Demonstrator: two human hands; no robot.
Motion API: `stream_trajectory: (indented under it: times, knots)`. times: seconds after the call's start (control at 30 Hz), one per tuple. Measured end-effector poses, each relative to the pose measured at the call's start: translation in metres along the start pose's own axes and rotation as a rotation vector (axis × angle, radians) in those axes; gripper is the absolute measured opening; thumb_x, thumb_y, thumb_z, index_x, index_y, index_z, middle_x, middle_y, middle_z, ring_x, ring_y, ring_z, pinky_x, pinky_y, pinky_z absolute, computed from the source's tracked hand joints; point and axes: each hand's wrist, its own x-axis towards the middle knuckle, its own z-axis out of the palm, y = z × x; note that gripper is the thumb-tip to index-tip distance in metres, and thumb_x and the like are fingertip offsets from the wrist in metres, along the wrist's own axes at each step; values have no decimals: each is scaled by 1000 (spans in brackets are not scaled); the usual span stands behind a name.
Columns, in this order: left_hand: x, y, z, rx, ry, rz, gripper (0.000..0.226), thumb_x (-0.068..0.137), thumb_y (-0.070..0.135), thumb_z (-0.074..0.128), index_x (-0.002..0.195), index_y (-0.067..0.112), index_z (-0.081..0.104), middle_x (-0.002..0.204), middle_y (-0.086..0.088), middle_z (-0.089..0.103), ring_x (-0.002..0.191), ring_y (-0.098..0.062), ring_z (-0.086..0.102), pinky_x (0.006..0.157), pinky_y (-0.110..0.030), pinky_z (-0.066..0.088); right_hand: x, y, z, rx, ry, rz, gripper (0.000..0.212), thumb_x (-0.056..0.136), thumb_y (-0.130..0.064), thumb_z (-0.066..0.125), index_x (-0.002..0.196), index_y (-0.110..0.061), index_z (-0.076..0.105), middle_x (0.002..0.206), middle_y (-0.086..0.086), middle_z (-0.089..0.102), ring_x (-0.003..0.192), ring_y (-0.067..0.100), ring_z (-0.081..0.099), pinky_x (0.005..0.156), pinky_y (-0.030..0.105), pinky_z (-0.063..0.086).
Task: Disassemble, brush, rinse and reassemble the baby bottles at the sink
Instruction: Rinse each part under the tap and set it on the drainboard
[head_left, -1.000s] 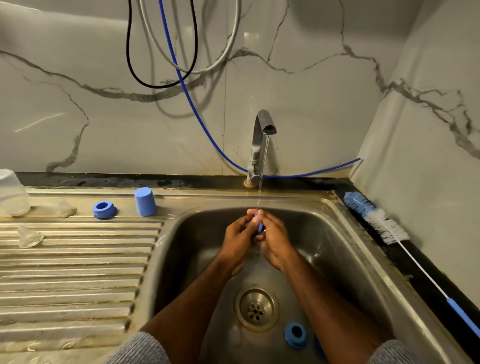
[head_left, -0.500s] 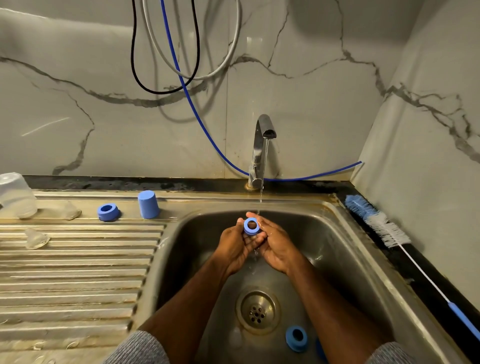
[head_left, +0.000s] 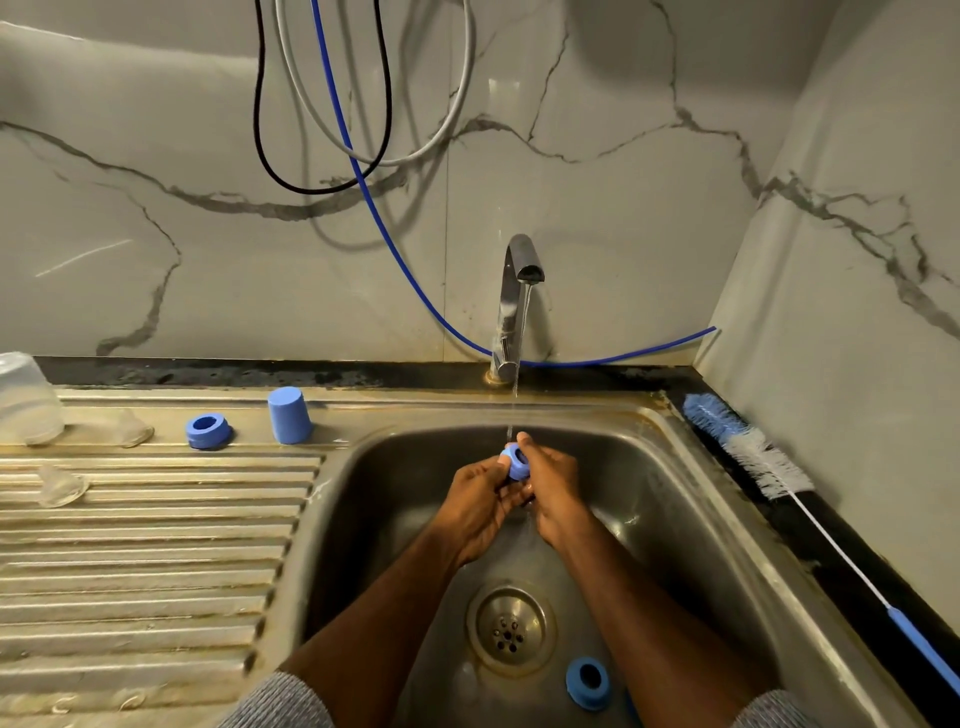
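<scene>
Steel sink (head_left: 691, 499) holds one blue ring (head_left: 588, 683); both hands (head_left: 514, 486) grip another ring (head_left: 516, 462).

Both forearms reach forward over the sink (head_left: 675, 519), meeting under the tap (head_left: 519, 291); left hand (head_left: 475, 506) and right hand (head_left: 553, 491) curl their fingers (head_left: 524, 447) round a blue collar ring (head_left: 515, 461)

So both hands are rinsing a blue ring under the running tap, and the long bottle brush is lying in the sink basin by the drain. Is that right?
Not quite. The head view shows the bottle brush lying on the dark counter edge right of the sink, not in the basin. By the drain lies another blue ring. The rest holds.
</scene>
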Motion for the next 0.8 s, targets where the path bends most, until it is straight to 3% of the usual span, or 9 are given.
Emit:
stream_trajectory:
  times: [0.2,0.37,0.47,0.53,0.67,0.8]
  knots:
    - [0,-2,-1,-3,27,37,34,107,10,40,125,-12,59,114,-29,68,92,-28,72,84,-33,60,0,-2,0,-39,-72,-32,24,89,-37,73,95,-14,75,91,10,77,87,29,75,83,45,61]
    - [2,3,-5,-19,40,67,33,107,9,40,123,-10,63,119,-29,68,104,-32,69,89,-36,59,-6,-9,-4,149,-340,9,29,93,-12,67,122,-11,69,115,13,72,104,27,71,84,34,60]
    - [4,5,-7,-51,64,60,31,107,9,41,116,-5,66,115,-28,69,94,-28,72,81,-32,62,-8,-11,-10,246,-452,39,37,96,1,57,130,-10,63,122,18,68,107,29,69,74,27,60]
    - [4,7,-7,-66,75,55,32,108,12,40,113,-4,66,114,-28,69,87,-27,72,78,-31,62,-7,-10,-12,271,-482,66,38,97,2,54,132,-10,62,124,21,67,106,29,69,71,26,59]
    - [3,10,-9,-94,79,-3,35,109,17,38,117,-6,63,111,-31,69,83,-28,72,80,-34,61,-3,-6,-12,282,-495,84,34,101,-3,49,132,-7,60,121,20,69,110,30,69,87,33,60]
    - [4,11,-11,-149,98,-24,35,108,16,37,114,-7,63,108,-31,68,82,-27,70,81,-32,60,-8,-1,-4,207,-422,23,28,103,-13,50,127,-8,64,112,15,74,100,24,72,78,30,59]
